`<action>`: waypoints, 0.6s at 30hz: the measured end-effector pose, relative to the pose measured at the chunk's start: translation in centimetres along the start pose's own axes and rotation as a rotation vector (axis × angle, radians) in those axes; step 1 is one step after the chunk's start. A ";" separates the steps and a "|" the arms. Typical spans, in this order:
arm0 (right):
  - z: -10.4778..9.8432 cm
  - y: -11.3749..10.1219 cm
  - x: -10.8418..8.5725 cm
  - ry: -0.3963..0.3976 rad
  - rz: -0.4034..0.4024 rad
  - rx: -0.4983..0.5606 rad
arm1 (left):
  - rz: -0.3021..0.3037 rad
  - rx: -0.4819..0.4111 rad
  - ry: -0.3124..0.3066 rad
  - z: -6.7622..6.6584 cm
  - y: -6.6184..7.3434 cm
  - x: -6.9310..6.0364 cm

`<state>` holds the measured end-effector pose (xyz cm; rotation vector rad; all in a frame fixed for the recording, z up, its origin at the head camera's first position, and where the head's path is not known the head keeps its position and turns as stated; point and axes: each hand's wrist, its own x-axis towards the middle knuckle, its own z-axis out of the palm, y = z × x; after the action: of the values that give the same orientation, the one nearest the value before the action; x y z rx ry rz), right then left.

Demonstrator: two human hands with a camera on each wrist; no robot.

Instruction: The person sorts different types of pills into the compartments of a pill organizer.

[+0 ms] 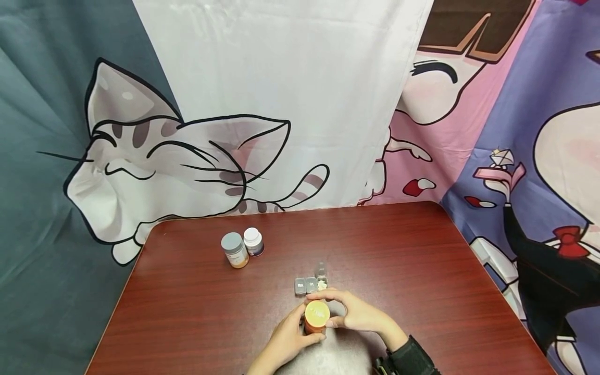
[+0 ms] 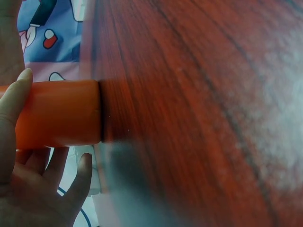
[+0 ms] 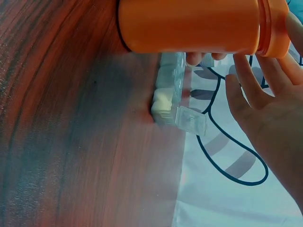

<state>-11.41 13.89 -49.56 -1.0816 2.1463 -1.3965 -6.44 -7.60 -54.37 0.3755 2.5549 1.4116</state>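
Note:
An orange bottle (image 3: 189,26) with a yellow-orange lid (image 1: 317,313) stands upright on the table near its front edge. My left hand (image 1: 289,336) holds the bottle's body, its thumb on the near side. Around the lid curl the fingers and thumb of my right hand (image 1: 358,312). Just beyond the hands lies a small clear pill organizer (image 1: 305,286). One end compartment has its flap (image 3: 191,121) raised, and pale tablets (image 3: 163,100) sit inside. The bottle's label, if any, does not show.
At the back left of the brown wooden table (image 1: 398,250) stand a grey-lidded bottle (image 1: 235,250) and a smaller white-capped bottle (image 1: 253,241), close together. A cartoon-printed curtain (image 1: 290,67) hangs behind the table's far edge.

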 end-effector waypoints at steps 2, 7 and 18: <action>0.2 -0.1 -0.2 0.017 0.010 -0.003 | -0.006 0.004 0.002 0.0 0.0 0.0; 1.2 -0.4 -0.8 0.090 0.013 -0.006 | -0.018 0.008 0.003 0.1 0.0 0.0; 4.4 -0.1 -1.5 0.406 0.014 -0.121 | 0.032 0.042 0.018 0.0 -0.2 0.1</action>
<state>-7.58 12.28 -51.58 -0.8787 2.5428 -1.6100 -6.51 -7.66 -54.57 0.4138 2.6074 1.3806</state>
